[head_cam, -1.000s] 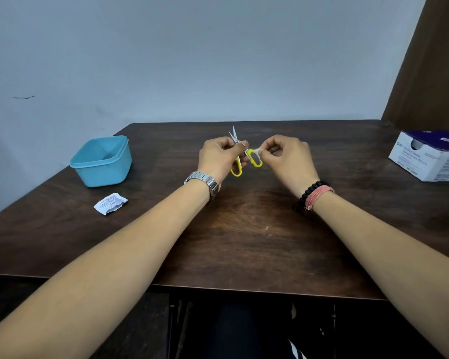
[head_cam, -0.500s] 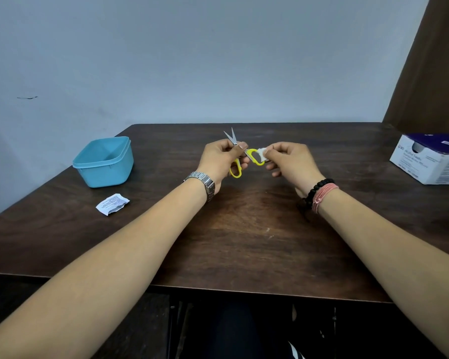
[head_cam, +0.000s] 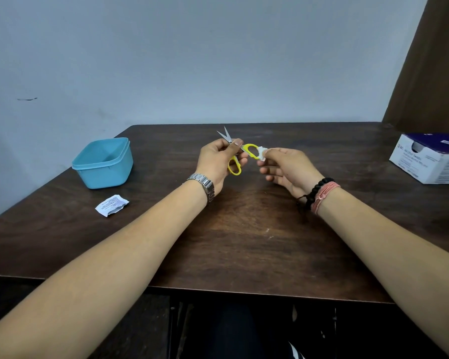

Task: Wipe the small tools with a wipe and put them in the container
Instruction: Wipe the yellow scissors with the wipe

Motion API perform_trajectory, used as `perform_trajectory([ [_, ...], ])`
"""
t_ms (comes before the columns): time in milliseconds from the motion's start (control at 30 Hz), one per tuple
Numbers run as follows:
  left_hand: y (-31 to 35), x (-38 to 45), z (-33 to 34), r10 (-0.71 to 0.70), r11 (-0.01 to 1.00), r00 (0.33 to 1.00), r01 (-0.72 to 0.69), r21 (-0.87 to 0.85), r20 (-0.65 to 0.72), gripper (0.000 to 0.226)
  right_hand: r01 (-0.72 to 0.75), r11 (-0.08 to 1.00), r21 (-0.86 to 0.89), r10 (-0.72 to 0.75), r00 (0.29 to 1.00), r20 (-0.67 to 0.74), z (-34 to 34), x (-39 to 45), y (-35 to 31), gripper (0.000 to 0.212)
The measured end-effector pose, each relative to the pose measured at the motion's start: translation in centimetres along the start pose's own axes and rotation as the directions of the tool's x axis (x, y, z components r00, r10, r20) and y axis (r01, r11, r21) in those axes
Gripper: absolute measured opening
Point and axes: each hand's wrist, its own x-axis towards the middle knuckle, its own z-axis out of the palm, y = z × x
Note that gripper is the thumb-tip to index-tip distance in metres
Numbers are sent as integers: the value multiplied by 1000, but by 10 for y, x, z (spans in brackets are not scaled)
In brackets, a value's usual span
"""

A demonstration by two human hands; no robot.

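Right of the blue container [head_cam: 103, 164], the left hand [head_cam: 218, 159] grips yellow-handled scissors [head_cam: 246, 151], blades apart. The right hand [head_cam: 285, 167] pinches a white wipe [head_cam: 261, 152] against one handle loop.

tabletop [head_cam: 244, 242]: dark brown wood, visible grain, smooth with a dull sheen.
container [head_cam: 103, 164]: light blue plastic, smooth, semi-matt.
scissors [head_cam: 240, 154]: bright bare metal blades, glossy yellow plastic handles.
wipe [head_cam: 262, 152]: thin white cloth-like sheet, matt, crumpled.
wrapper [head_cam: 111, 205]: white printed paper or foil, creased; near the container.
box [head_cam: 430, 158]: white and purple printed cardboard, matt.
watch [head_cam: 204, 183]: shiny metal link band.
bracelets [head_cam: 320, 194]: black beads, pink cord.
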Motion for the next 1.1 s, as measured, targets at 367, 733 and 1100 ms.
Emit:
perform_trajectory([
  [367,2,-3,1,-25,997,996,20,70,82,7,100,995,19,-100,995,-6,-6,1,3,5],
  [733,5,-8,2,32,989,996,-44,141,85,8,203,956,-212,-196,979,57,-6,6,8,10],
  [1100,5,-7,3,56,979,992,-76,187,110,10,115,973,-202,-99,991,90,-8,9,10,11],
])
